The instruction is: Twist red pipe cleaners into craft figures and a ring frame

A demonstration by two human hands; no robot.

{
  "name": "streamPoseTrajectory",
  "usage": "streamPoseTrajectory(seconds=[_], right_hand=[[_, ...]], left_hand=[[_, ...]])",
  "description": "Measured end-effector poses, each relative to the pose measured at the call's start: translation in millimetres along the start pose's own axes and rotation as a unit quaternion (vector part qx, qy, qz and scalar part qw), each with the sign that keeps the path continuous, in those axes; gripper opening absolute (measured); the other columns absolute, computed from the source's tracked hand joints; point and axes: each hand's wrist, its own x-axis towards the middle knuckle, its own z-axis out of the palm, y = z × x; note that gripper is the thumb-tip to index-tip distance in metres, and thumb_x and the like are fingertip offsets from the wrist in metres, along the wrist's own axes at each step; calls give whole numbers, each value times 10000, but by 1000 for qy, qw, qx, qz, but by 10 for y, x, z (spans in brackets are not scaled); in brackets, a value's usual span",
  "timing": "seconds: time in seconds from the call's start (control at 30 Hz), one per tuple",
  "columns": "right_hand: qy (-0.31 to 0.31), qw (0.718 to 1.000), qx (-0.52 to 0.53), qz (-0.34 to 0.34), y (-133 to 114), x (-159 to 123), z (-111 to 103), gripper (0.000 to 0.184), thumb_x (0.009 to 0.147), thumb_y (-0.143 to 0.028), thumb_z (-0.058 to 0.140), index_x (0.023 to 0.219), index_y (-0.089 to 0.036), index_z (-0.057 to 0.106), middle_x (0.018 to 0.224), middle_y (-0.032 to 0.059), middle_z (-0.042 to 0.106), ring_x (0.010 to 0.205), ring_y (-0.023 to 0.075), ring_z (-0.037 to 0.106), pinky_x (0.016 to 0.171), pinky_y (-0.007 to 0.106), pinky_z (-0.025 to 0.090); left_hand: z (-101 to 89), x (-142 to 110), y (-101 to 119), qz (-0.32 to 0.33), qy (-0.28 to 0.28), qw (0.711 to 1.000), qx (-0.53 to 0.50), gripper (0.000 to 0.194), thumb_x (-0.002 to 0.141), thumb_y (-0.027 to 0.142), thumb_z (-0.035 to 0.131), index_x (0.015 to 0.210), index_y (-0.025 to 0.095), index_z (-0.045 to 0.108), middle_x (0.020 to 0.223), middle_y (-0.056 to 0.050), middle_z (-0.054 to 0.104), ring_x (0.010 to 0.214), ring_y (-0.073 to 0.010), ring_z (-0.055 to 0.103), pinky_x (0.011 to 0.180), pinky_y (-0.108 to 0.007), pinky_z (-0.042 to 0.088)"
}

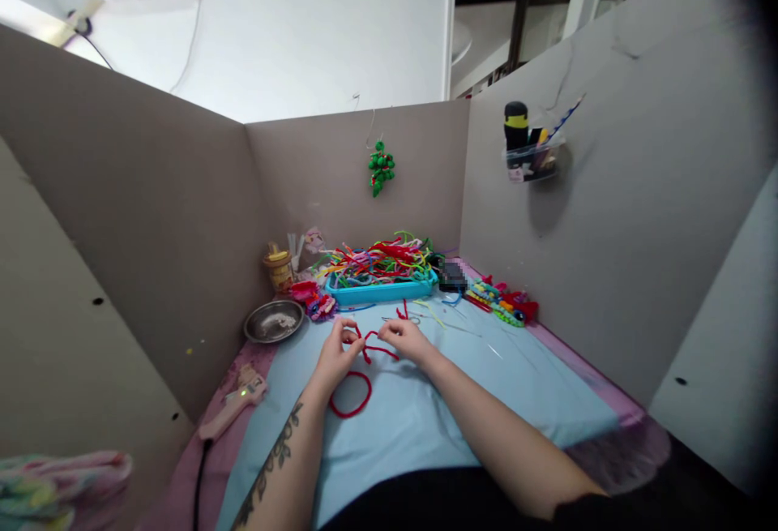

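My left hand (339, 348) pinches bent red pipe cleaners (382, 351) between thumb and fingers, above the light blue cloth (425, 417). Its fingers hide part of the stems. On the other side, my right hand (406, 338) is closed with its fingertips at the end of a curved red stem. One loose end points right, below the right fingers. A red pipe cleaner ring (369, 393) lies on the cloth beside my left wrist. Just beyond my right hand, another short red piece (405, 310) is partly hidden.
A turquoise tray (382, 294) heaped with coloured pipe cleaners stands at the back. To the left are a metal bowl (250, 330) and a pink glue gun (234, 411) with a lit green light. Colourful pipe cleaner pieces (502, 304) lie right; grey panels (358, 215) enclose the table.
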Motion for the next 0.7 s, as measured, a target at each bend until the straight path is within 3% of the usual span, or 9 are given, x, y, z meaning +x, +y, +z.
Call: streamPoseTrajectory(seconds=[0.07,0.13,0.37,0.5,0.7], right_hand=[[-67,998,-1,12,-2,-29,45,213,715,-349,606,688,-147,666,619,13,607,600,137,526,588,246,403],[-93,995,11,18,-3,-51,90,189,693,-331,629,682,-146,669,604,3,601,577,125,511,570,235,390],[-107,985,136,15,-14,-47,110,203,666,-339,665,657,-138,636,586,-18,573,557,99,470,575,228,358],[-110,977,175,46,-43,-46,89,274,647,-404,689,651,-136,629,579,-19,576,546,96,471,578,234,357],[-100,968,223,61,-68,-62,65,323,621,-460,701,625,-151,606,584,-6,594,548,102,488,586,241,366]], left_hand=[[8,-2,6,11,2,1000,13,303,727,283,577,979,205,428,645,46,556,646,-139,553,684,-281,395],[16,-7,16,17,-4,1000,18,291,730,275,573,971,203,426,648,46,553,638,-135,545,672,-277,393],[43,10,-91,-4,-35,997,-63,276,744,306,574,935,212,398,655,59,522,605,-102,491,616,-230,359],[25,42,-174,-34,-29,990,-131,313,720,327,611,911,221,387,616,82,485,539,-78,447,560,-203,325],[-1,67,-96,-73,-32,972,-222,399,651,362,683,879,220,388,548,101,446,480,-67,407,513,-195,277]])
